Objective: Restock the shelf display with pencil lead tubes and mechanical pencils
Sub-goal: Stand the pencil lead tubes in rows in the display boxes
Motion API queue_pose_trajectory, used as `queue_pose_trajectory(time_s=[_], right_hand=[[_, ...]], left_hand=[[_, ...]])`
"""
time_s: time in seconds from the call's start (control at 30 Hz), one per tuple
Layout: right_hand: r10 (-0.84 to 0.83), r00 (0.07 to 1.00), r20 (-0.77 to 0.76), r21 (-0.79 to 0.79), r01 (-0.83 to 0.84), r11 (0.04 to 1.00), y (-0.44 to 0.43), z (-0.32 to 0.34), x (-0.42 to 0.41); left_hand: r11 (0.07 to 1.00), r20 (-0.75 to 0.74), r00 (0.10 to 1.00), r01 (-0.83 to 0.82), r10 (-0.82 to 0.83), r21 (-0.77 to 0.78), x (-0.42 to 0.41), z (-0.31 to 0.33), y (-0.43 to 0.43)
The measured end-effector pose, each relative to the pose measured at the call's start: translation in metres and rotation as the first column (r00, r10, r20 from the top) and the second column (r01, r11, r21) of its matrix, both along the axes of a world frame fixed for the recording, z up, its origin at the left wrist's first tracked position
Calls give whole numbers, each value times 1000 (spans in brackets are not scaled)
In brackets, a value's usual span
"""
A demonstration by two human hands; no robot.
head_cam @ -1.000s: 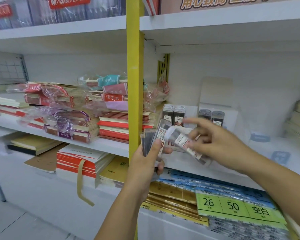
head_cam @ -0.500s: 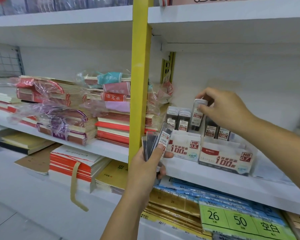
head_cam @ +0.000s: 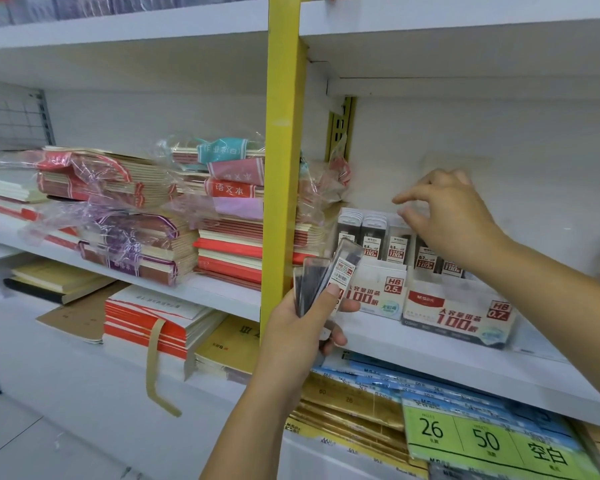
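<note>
Clear plastic pencil lead tubes (head_cam: pixel 343 268), dark inside with white barcode labels, stood fanned out in the left hand (head_cam: pixel 298 330). Its fingers and thumb were clasped round their lower ends, just in front of the yellow shelf post (head_cam: pixel 281 168). The tubes overlapped, so their number could not be counted.

On the white shelf (head_cam: pixel 413 355) behind sat two cardboard display boxes side by side, the 0.5 box (head_cam: pixel 381 289) and the 0.7 box (head_cam: pixel 458 313). A row of standing tubes (head_cam: pixel 371 237) rose upright from the 0.5 box. The tubes in the 0.7 box were largely hidden behind the right hand (head_cam: pixel 454 220).

That hand hovered over the back of the boxes and was blurred. Its index finger and thumb reached left above the tube tops, loosely spread and released, with nothing made out between them. Its forearm ran off the right edge, and the left forearm rose from the bottom edge.

Left of the post lay plastic-wrapped notebook stacks (head_cam: pixel 146 244). On the shelf below, a green price sheet (head_cam: pixel 489 441) was cut off at the bottom.
</note>
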State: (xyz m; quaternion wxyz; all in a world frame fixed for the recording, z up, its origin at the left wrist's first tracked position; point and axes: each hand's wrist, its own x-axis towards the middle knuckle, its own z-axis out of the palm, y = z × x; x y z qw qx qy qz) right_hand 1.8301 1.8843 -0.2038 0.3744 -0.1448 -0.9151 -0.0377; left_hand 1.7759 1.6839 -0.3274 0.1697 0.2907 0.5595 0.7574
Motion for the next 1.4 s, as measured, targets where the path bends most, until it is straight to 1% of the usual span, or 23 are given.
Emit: queue_pose_trajectory(time_s=[0.03, 0.07, 0.13, 0.2, 0.23, 0.3, 0.37, 0.43, 0.5, 0.57, 0.6, 0.63, 0.73, 0.8, 0.83, 0.9, 0.93, 0.97, 1.03, 1.1, 1.17, 1.27, 1.4], right_hand=[[88, 996, -24, -83, -90, 992, -10, -3, 7], [185, 983, -15, -203, -184, 962, -21, -7, 14], [381, 924, 41, -470, -319, 823, -43, -18, 27], [512, 858, 43, -643, -368, 672, -56, -31, 36], [543, 840, 8, -679, -394, 620, -58, -37, 38], [543, 834, -95, -710, -439, 551, -60, -43, 41], [492, 849, -195, -736, -458, 499, -58, -46, 45], [435, 863, -258, -769, -456, 448, -54, -47, 50], [437, 868, -234, -811, -422, 405, -50, -48, 57], [504, 852, -141, -849, -366, 381, -49, -48, 62], [535, 840, -89, -851, -343, 398, -49, -48, 64], [553, 832, -41, -838, -330, 435, -49, -47, 65], [524, 851, 37, -746, -325, 581, -52, -46, 64], [547, 835, 67, -714, -342, 611, -57, -46, 63], [568, 816, 108, -698, -345, 628, -60, -46, 62], [568, 806, 165, -667, -333, 667, -61, -43, 62], [543, 828, 138, -661, -331, 673, -59, -39, 62], [497, 865, 75, -645, -338, 685, -55, -32, 62], [374, 922, -99, -542, -365, 757, -44, -13, 59], [308, 915, -260, -446, -397, 802, -34, 5, 54], [298, 896, -329, -385, -415, 824, -25, 15, 45], [273, 932, -238, -302, -338, 891, -15, 17, 30], [194, 978, -73, -179, -204, 963, -3, 10, 13]], left_hand=[[1000, -12, 1000, 18, -18, 7, 1, 0, -1], [999, -20, 999, 38, -38, 15, 2, 0, -1], [996, -38, 996, 79, -78, 29, 6, 0, -2], [993, -59, 992, 114, -111, 35, 9, -1, -3], [992, -66, 990, 125, -123, 35, 11, -1, -3], [988, -56, 988, 146, -143, 47, 14, -2, -3], [983, -21, 986, 169, -168, 70, 14, -3, -4], [985, 14, 988, 153, -155, 79, 12, -5, -7], [992, 42, 994, 93, -97, 85, 9, -7, -11], [995, 46, 998, 37, -42, 90, 5, -7, -13], [996, 41, 999, 17, -20, 85, 3, -7, -14], [997, 37, 999, 3, -6, 83, 2, -7, -15], [997, 9, 1000, 14, -15, 77, 1, -5, -15], [997, -31, 999, 38, -36, 62, 2, -3, -14], [998, -44, 998, 40, -38, 53, 3, -3, -13], [1000, -54, 999, 4, -3, 17, 5, -2, -10], [1000, -40, 999, -21, 20, -1, 5, -2, -8], [999, -4, 999, -33, 33, -9, 5, -2, -6], [1000, 85, 996, -10, 9, 15, 3, -1, -3], [1000, 99, 995, 19, -21, 20, 2, -1, -2], [999, 36, 999, 37, -38, 11, 1, -3, -3], [999, -51, 998, 39, -39, -14, 2, -5, -6], [998, -24, 998, 59, -60, -11, 1, -2, -10]])
